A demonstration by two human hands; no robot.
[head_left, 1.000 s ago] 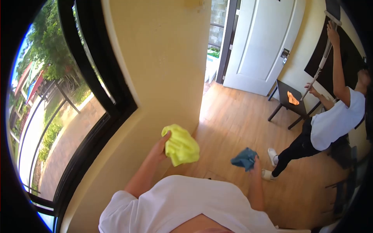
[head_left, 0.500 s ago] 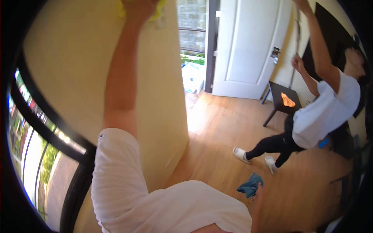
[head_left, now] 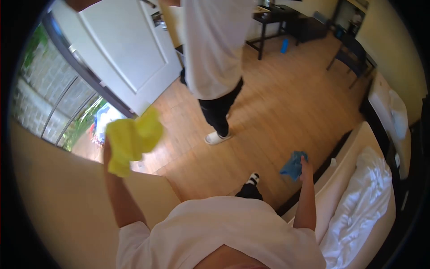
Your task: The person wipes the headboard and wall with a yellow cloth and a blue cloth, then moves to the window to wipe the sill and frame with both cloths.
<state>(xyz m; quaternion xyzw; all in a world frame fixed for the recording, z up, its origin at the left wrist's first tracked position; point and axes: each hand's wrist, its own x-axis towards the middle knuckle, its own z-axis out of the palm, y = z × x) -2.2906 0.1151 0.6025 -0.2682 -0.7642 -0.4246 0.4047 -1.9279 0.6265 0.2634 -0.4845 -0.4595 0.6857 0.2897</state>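
A bright yellow cloth (head_left: 131, 140) hangs from my left hand (head_left: 108, 144), in front of the open doorway. The cloth covers most of the fingers, and its edges are smeared by motion. On the other side, my right hand (head_left: 306, 168) grips a crumpled blue cloth (head_left: 293, 165) above the wooden floor. Both arms are lowered to either side of my white shirt.
Another person in a white shirt (head_left: 217, 49) and dark trousers stands close ahead. Behind them is a white door (head_left: 121, 40). A bed (head_left: 333, 197) with white bedding lies at right. A dark chair (head_left: 351, 56), a desk (head_left: 273, 20) and a blue bottle (head_left: 284, 45) are farther back.
My left hand has come down from the wall with the yellow cloth. The view has swung right, bringing in the bed. The other person now stands closer, and the blue cloth stays in my right hand.
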